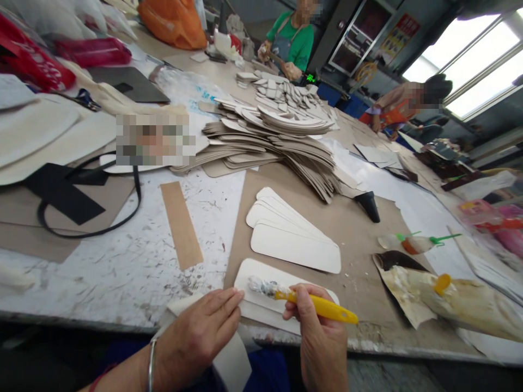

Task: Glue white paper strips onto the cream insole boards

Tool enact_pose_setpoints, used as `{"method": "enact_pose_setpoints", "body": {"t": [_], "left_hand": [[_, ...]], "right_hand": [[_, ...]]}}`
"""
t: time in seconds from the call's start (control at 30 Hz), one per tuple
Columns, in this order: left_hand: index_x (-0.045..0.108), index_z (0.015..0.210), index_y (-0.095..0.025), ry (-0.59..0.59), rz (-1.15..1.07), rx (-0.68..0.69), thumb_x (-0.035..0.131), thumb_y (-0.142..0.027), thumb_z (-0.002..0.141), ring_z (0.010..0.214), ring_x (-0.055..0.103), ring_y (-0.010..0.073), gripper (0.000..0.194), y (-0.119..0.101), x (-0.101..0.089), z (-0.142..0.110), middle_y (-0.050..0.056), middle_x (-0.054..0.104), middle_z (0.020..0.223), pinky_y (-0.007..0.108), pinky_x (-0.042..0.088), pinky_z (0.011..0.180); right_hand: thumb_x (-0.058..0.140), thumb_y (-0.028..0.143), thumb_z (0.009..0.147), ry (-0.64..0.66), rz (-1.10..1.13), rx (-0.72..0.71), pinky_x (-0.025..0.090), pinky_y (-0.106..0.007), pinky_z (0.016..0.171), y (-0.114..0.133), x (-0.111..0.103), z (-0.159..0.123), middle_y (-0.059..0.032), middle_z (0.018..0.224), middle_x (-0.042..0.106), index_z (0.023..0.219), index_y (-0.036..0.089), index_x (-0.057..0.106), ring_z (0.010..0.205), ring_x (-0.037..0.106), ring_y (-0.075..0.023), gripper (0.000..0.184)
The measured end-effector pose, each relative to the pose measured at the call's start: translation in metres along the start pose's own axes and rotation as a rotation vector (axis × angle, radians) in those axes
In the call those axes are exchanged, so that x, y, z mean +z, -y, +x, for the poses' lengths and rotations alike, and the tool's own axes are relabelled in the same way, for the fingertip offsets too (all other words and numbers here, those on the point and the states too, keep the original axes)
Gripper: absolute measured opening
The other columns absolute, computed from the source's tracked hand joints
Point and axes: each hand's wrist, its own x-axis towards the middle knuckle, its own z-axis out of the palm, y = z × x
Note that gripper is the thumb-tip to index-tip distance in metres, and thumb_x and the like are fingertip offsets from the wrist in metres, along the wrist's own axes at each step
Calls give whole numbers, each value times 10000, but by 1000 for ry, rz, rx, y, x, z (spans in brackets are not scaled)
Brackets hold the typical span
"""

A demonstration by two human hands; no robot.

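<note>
My right hand [316, 332] is closed around the yellow handle of a brush [318, 306]. Its bristles, coated in something white, rest on a white rounded panel [245, 270] near the table's front edge. At that panel's left end, my left hand [204, 326] lies with fingers stretched out, fingertips touching the edge. Below the left hand, a pale strip [232, 362] hangs over the table edge; whether the hand grips it is hidden. Just beyond the panel, several similar white panels [294, 247] are fanned out on a brown sheet [359, 288].
Stacks of cut pieces [269, 141] fill the table's middle. A tan strip [182, 226] and black strap [139, 190] lie left. A black cone-shaped object [369, 206] and a glue-stained bag [461, 299] lie right. Two people work farther back, one in a green shirt [302, 46].
</note>
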Motion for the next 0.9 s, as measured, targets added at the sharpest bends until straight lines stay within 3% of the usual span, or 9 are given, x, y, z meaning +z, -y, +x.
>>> {"method": "enact_pose_setpoints", "body": {"t": [0.13,0.33,0.57,0.9], "left_hand": [[635,955,-43,-5,-23,-1,359,-44,911,1043,591,255,279,0,5,-5,167,659,1072,348,560,851],[615,1031,-54,-5,-80,-69,334,-38,919,1145,524,258,303,-2,16,-16,159,622,1152,370,517,921],[622,1061,-80,-14,-87,-78,304,-35,920,1149,526,233,351,-2,14,-17,125,629,1167,339,493,928],[576,1170,-98,-4,-154,-74,311,-9,896,1248,454,226,392,3,17,-26,122,585,1245,334,312,1103]], "right_hand": [[665,501,782,-25,-11,37,478,-244,545,2,10,-4,12,568,601,804,168,613,541,573,-146,337],[638,486,809,-77,-132,-34,473,-253,545,6,10,-7,14,579,593,792,181,613,547,572,-154,307],[607,473,835,-75,-187,-91,485,-262,545,3,12,-8,8,553,594,782,181,622,534,581,-164,297],[600,472,833,-207,-357,-131,481,-262,509,2,-34,-8,4,563,600,790,183,624,506,581,-168,293]]}}
